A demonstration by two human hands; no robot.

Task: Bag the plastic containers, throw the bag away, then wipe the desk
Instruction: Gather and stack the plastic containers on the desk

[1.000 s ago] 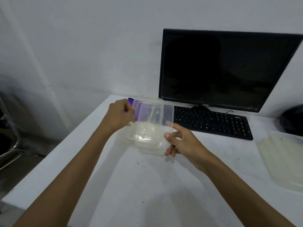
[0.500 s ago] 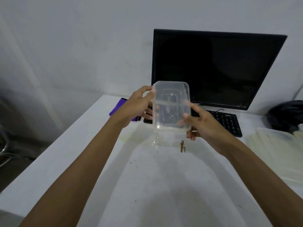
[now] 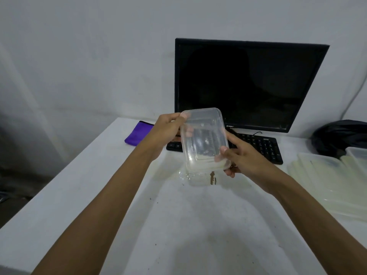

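Note:
I hold a clear plastic container [image 3: 204, 137] tilted up above the white desk [image 3: 59, 195], its open side facing me, with whitish liquid pooled at its lower edge. My left hand [image 3: 166, 130] grips its upper left rim. My right hand [image 3: 238, 155] grips its lower right corner. Under it, a wet spill with a brown speck [image 3: 212, 178] lies on the desk. A purple cloth [image 3: 138, 133] sits at the back left. More clear containers [image 3: 325, 179] lie at the right, beside a black bag [image 3: 339, 135].
A black monitor [image 3: 248, 84] stands at the back against the wall, with a black keyboard [image 3: 260, 145] in front of it, partly behind the container. The desk's left edge drops to the floor. Small dark crumbs dot the desk surface near me.
I lifted the container off the desk and tipped it upright in both hands. A wet spill and a brown speck now show where it stood. My view shifted left.

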